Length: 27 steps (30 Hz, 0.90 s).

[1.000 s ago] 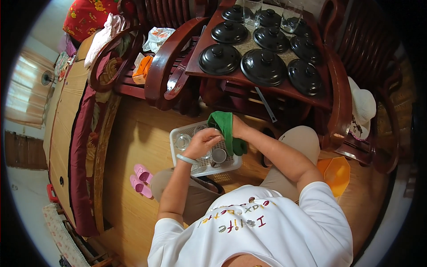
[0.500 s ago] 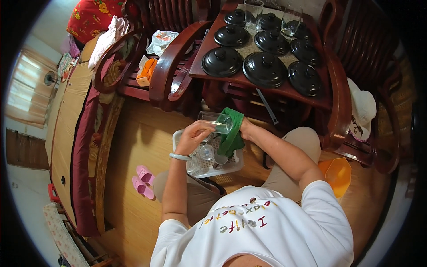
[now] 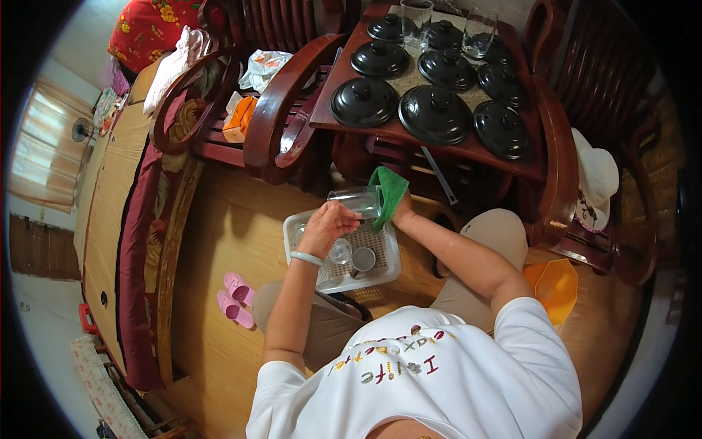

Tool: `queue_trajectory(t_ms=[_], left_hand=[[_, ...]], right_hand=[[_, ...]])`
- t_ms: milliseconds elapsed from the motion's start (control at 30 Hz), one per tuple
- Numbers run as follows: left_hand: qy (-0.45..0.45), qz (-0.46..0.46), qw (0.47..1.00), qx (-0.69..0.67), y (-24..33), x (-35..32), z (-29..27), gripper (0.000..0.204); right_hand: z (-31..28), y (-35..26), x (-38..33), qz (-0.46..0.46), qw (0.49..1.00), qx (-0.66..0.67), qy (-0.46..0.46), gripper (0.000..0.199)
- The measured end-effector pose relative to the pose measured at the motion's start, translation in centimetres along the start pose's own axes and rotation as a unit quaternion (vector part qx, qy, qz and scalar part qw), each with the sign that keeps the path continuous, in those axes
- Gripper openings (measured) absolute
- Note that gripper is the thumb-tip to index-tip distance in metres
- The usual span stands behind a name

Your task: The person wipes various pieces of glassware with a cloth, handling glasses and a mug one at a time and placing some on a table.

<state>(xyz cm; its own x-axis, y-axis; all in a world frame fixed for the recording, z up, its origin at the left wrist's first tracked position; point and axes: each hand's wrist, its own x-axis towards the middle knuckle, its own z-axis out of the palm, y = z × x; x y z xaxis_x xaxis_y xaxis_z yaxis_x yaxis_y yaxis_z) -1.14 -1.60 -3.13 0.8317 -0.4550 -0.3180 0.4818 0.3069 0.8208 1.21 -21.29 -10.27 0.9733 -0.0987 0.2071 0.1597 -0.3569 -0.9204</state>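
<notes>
Left hand (image 3: 327, 227) around glass (image 3: 356, 200), green cloth (image 3: 389, 192) in right hand (image 3: 401, 213)

The person wears a white short-sleeved T-shirt (image 3: 439, 373) with multicoloured lettering and small cutlery figures printed across the chest. Khaki trousers (image 3: 497, 234) cover the legs. A pale jade-coloured bangle (image 3: 306, 257) circles the left wrist. Both forearms are bare below the sleeves.
</notes>
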Motion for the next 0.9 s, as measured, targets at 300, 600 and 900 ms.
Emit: queue_trajectory(t_ms=[300,600,900], left_hand=[[-0.009,-0.029,0.994,-0.102,-0.3,0.1,0.0,0.031],[0.066,0.112,0.991,0.036,0.1,0.7,-0.5,0.027],[0.081,0.124,0.954,0.262,-2.4,0.8,-0.3,0.021]], right_hand=[[0.3,2.1,0.3,0.139,0.912,0.379,0.075,0.022],[-0.8,-1.2,1.3,0.199,0.905,0.371,0.062,0.016],[-1.6,-8.0,-1.5,-0.269,0.952,-0.141,-0.026,0.022]])
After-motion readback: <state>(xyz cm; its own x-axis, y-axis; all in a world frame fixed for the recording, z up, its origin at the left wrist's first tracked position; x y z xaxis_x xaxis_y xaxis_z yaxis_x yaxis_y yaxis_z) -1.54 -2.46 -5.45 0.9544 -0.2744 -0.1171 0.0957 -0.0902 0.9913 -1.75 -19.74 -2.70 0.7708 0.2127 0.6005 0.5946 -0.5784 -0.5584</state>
